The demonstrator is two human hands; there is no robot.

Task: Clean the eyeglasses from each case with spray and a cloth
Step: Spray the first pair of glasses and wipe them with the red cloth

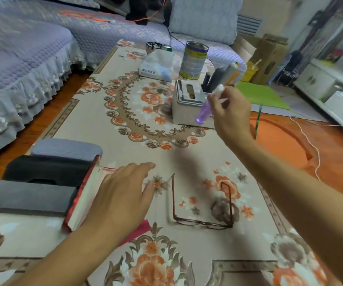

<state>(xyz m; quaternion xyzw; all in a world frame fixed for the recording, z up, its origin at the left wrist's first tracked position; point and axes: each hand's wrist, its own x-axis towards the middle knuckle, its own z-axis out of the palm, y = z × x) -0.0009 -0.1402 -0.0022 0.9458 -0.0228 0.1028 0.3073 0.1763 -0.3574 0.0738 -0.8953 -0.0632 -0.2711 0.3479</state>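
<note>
Right hand [229,112] is up in the air over the table w/ fingers curled round a small purple spray bottle [204,112], white cap end poking out by the fingertips, bottle hanging tilted below the hand. It's blurry so can't tell exactly how the cap sits.

Left hand [123,195] is flat, fingers straight and spread, palm down over the open red glasses case [83,195], covering most of its inside. A bit of red cloth [143,228] sticks out under the wrist.

The eyeglasses [203,222] lie on the floral tablecloth [125,120] just right of the left hand and well below the right hand, temples unfolded and pointing away from the person, lenses nearest the person. Not touching either hand.

Left of the left hand: 3 more closed cases stacked side by side, a blue-grey one [67,148], a black one [46,169] and a dark grey one [28,196], touching the red case.

Beyond the right hand there's a white tissue box holder [187,106], a tall tin [194,60] and a soft tissue pack [158,62]. Purple-covered sofa [21,58] runs along the left.
</note>
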